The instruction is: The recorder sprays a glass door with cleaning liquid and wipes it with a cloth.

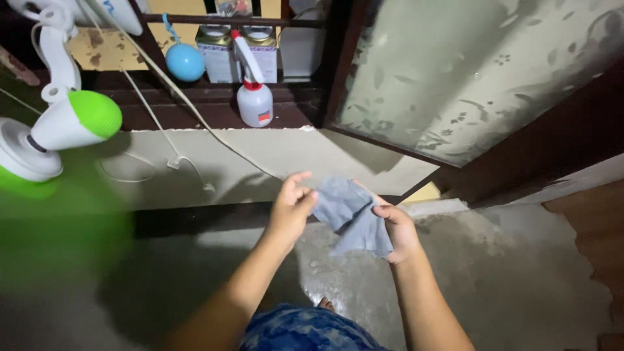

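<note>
A: Starting nearest, what's at the bottom of the frame?

B: A lap in blue patterned cloth (pixel 305 330) at bottom centre, and two bare forearms rising from it toward the middle of the frame. A toe shows just above the cloth, on the grey concrete floor (pixel 520 273).

A: And the hands?

B: Both are closed on a small grey-blue rag (pixel 351 218), held in the air at centre frame, above the floor. The left hand (pixel 291 207) pinches its upper left edge between thumb and fingertips. The right hand (pixel 398 231) is curled round the lower right part, with the cloth draping over its fingers.

A: How would the rag handle?

B: I'd judge it light and limp: it folds and sags between the two grips and keeps no shape of its own. Nothing fragile about it. Edges or corners look like the best hold, since a pinch there lets it spread out.

A: Farther back?

B: A pale low wall, then a dark ledge in the upper middle carrying a white spray bottle (pixel 254 101) with a red collar, a blue ball (pixel 185 62) and two tins (pixel 237 49) behind. A white cord (pixel 175 91) trails down from the upper left. A green and white fan (pixel 58 130) fills the left edge, blurred. A frosted patterned glass door (pixel 468 71) takes the upper right.
</note>
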